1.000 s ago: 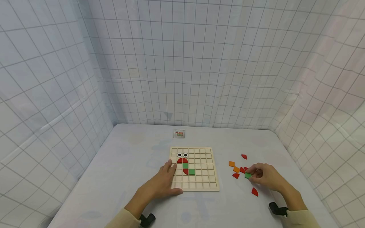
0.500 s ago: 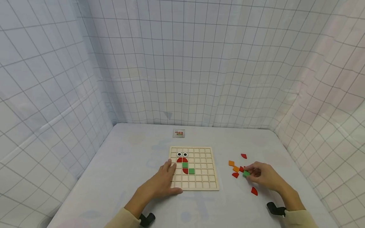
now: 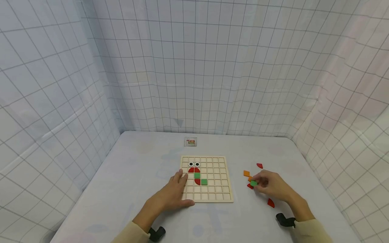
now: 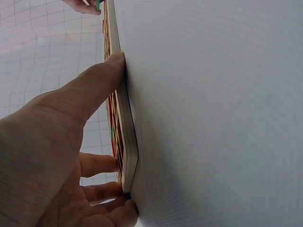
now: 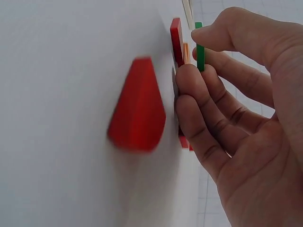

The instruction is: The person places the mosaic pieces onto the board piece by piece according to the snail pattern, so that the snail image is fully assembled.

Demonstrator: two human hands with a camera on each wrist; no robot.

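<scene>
My right hand [image 3: 271,184] pinches a green square tile [image 3: 253,183] between thumb and fingers, just above the loose pieces. In the right wrist view, the green tile [image 5: 200,47] stands edge-on at the fingertips. My left hand [image 3: 174,195] rests with spread fingers at the near left corner of a wooden grid board [image 3: 216,199]. Its thumb touches the board's near edge [image 4: 124,111], and the other fingers lie along the left side. On the board sit two eye tiles [image 3: 194,164], red quarter-round pieces [image 3: 194,170], a green square [image 3: 197,175] and another green square [image 3: 204,182].
Right of the board lie orange squares [image 3: 246,173] and red quarter-round pieces, one farther back [image 3: 259,165] and one nearer [image 3: 271,203]; my right hand covers some. A small picture card [image 3: 190,141] lies behind the board. Grid-patterned cloth walls [image 3: 194,84] surround the table.
My right hand has lifted the green tile from among the loose pieces and moved left with it toward the board. My left hand has stayed in place.
</scene>
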